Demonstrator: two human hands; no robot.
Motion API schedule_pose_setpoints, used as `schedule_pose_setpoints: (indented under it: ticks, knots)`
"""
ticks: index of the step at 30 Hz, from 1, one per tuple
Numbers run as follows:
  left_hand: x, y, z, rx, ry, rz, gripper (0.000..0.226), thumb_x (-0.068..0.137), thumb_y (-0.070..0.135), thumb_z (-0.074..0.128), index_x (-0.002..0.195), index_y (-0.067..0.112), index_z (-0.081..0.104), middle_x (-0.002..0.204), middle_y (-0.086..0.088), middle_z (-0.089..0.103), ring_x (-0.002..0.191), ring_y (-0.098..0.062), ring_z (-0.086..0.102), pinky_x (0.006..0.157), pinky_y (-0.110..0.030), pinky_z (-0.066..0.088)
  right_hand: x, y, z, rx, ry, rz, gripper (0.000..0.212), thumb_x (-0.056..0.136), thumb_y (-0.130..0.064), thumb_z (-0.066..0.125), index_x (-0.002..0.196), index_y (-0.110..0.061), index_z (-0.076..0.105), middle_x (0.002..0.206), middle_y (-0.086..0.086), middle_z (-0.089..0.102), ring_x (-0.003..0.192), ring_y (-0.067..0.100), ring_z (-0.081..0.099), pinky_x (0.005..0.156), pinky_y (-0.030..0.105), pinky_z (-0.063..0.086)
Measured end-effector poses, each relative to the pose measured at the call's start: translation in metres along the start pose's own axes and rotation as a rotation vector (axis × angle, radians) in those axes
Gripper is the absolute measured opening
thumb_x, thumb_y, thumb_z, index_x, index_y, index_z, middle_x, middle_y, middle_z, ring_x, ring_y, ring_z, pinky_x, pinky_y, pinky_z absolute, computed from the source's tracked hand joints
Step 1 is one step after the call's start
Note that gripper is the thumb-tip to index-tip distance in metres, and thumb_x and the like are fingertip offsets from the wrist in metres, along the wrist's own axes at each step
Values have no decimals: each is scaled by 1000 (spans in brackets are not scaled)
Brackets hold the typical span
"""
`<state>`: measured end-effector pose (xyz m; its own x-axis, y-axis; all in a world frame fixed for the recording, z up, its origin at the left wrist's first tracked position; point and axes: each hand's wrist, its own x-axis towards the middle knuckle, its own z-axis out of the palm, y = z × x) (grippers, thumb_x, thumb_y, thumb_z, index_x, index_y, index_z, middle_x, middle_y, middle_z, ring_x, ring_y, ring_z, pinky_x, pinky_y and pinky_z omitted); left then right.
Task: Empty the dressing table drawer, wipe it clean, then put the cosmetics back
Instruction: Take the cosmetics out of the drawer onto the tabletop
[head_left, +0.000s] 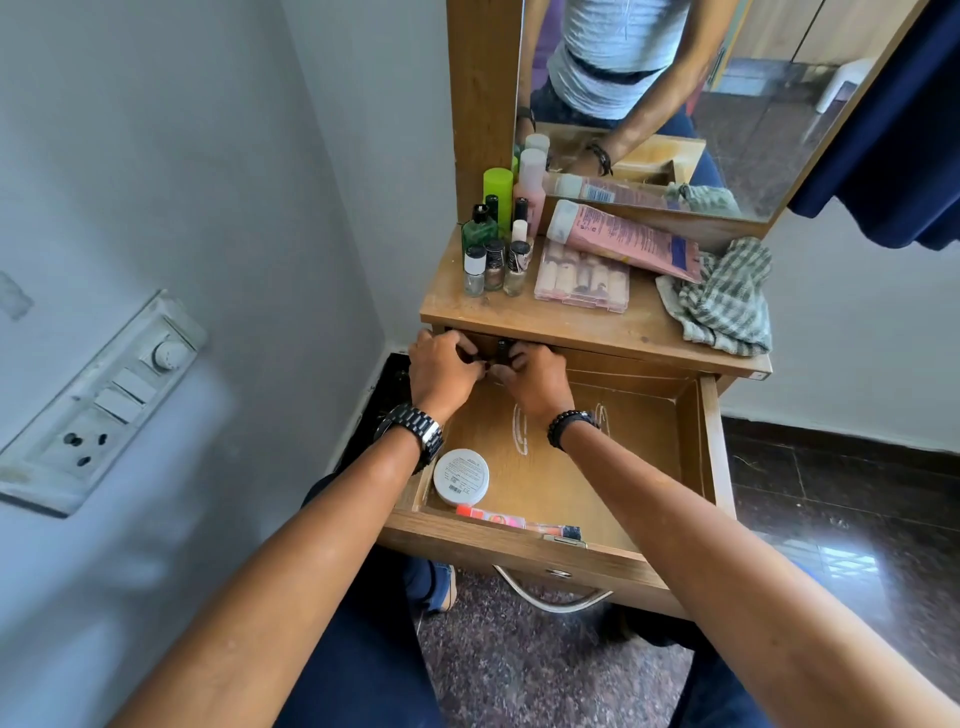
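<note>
The wooden drawer (709, 457) stands pulled open under the dressing table top (597, 325). Both hands reach to its far left corner, under the tabletop edge. My left hand (441, 366) and my right hand (535, 376) have curled fingers around small dark items (503, 351) that I can barely make out. A round white jar (461, 477) lies at the drawer's near left. A flat orange and pink pack (519, 521) lies along the front wall. On the tabletop stand several small bottles (496, 254), a clear case (582, 280), a pink tube (623, 241) and a checked cloth (727, 299).
A mirror (675, 93) rises behind the tabletop. The grey wall with a switch panel (104, 400) is close on the left. A dark blue curtain (893, 130) hangs at the upper right. Dark tiled floor (841, 499) lies right of the drawer.
</note>
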<state>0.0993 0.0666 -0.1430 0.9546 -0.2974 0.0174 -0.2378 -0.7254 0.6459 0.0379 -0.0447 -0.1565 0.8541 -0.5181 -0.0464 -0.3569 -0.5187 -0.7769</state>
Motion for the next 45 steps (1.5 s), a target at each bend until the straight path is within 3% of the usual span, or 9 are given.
schedule_pose_setpoints:
  ticks: [4,9,13,19,24,29,35,41,45]
  knots:
    - [1,0,4,38,-16,26,24,79,19,73,101,14,69,120,-15,48,113,-31,45,91,-34,41,-1,-3,3,-24,26,12,9,84,-20,66,86,-11,66,84,10,69,77,28,65,70,39,56]
    - [3,-5,3,41,-37,49,22,78,11,74,99,10,68,122,-14,46,115,-30,46,93,-31,40,-7,3,-6,-50,14,-5,16,82,-25,68,74,-13,62,75,8,68,68,25,65,63,39,57]
    - [4,-8,0,91,-48,103,16,81,8,71,97,8,69,118,-12,47,108,-27,50,87,-23,39,-19,10,-17,-67,15,-24,20,83,-27,70,75,-10,63,73,8,68,63,21,60,59,35,52]
    - [0,-7,-5,139,-41,140,16,83,9,68,99,9,69,116,-11,49,105,-24,52,83,-21,37,-30,16,-31,-71,11,-57,21,81,-28,72,76,-8,66,77,8,70,74,26,65,64,39,54]
    - [-8,-5,-11,113,-15,157,15,84,18,68,96,9,70,110,-8,49,90,-13,46,75,-22,36,-38,12,-38,-41,27,-88,19,81,-27,72,78,-9,67,79,4,69,72,22,64,62,34,52]
    - [-17,3,-30,87,35,245,13,79,27,72,85,16,74,94,-3,63,83,-14,54,65,-26,40,-42,7,-50,19,54,-121,12,82,-22,71,82,-10,69,80,1,67,71,12,59,57,13,43]
    - [-17,31,-65,-157,45,303,14,78,22,75,88,13,74,79,0,70,63,-10,61,60,-31,56,-36,-15,-72,133,57,-171,10,82,-22,72,89,-15,71,82,-4,69,72,4,62,60,8,47]
    - [-3,50,-75,-313,186,329,18,78,16,74,95,9,72,86,-7,72,73,-15,69,63,-35,59,-17,-46,-85,154,154,-253,6,82,-23,72,81,-18,69,73,-10,65,64,-2,57,57,6,45]
    - [4,61,-66,-242,256,358,22,79,15,73,100,10,70,95,-6,72,83,-15,68,74,-30,58,1,-54,-85,166,227,-193,5,83,-21,70,84,-16,69,74,-7,65,63,0,55,53,2,41]
